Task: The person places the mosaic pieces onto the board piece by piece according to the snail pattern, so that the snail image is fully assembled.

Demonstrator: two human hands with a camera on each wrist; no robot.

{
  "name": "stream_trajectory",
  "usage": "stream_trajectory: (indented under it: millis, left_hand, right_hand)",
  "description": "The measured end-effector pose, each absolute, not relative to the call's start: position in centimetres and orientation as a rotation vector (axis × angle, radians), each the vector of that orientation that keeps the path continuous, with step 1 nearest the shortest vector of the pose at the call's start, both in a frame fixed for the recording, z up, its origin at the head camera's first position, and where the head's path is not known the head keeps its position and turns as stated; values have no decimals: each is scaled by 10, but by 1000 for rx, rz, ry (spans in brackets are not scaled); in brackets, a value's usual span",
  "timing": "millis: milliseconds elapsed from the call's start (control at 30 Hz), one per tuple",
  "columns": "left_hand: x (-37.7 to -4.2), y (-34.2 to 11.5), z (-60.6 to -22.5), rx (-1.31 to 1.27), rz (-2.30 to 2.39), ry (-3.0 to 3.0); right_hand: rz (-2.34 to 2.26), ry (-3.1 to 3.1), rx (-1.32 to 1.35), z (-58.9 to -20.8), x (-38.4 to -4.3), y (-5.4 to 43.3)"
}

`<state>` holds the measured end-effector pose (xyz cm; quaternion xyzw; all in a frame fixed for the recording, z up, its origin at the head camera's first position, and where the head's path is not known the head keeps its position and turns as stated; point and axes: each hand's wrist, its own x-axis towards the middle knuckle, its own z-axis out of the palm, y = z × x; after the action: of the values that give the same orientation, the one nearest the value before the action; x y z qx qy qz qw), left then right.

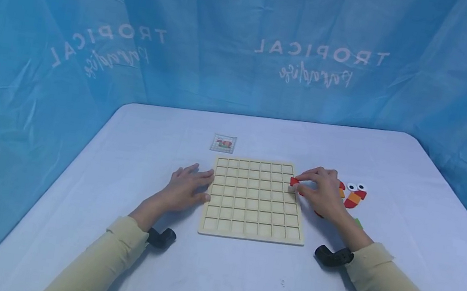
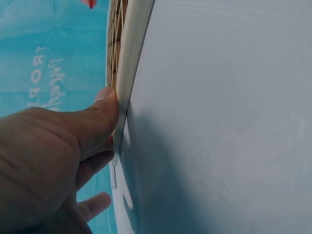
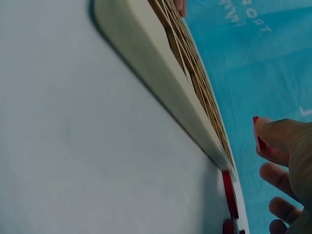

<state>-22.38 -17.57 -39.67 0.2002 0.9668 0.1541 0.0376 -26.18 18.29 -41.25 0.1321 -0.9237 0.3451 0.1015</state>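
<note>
A pale wooden board (image 1: 253,197) with a grid of square recesses lies flat on the table. My left hand (image 1: 183,191) rests at its left edge, fingers spread; in the left wrist view the thumb (image 2: 105,109) touches the rim. Over the board's upper right edge, my right hand (image 1: 323,194) pinches a small red tile (image 1: 293,181) between thumb and fingertips. The right wrist view shows this red tile (image 3: 258,134) side-on, raised above the board. Several loose tiles, red, orange and green, lie right of the board, partly hidden by the right hand.
A small picture card (image 1: 223,143) in a clear cover lies beyond the board's upper left corner. Two round eye tiles (image 1: 351,187) sit among the loose pieces, with a green tile (image 1: 358,223) nearer. Blue printed sheeting (image 1: 243,81) hangs around the white table (image 1: 240,282).
</note>
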Motion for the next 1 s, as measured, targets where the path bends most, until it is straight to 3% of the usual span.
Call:
stream_trajectory:
  millis: [467,1000]
  left_hand:
    - [-224,-175,-397,609,488,2942]
    - [-222,-175,-395,600,477,2946]
  right_hand:
    - [1051,-2803,367,-417,-267,152]
    - [935,-2771,523,-425,-270,146]
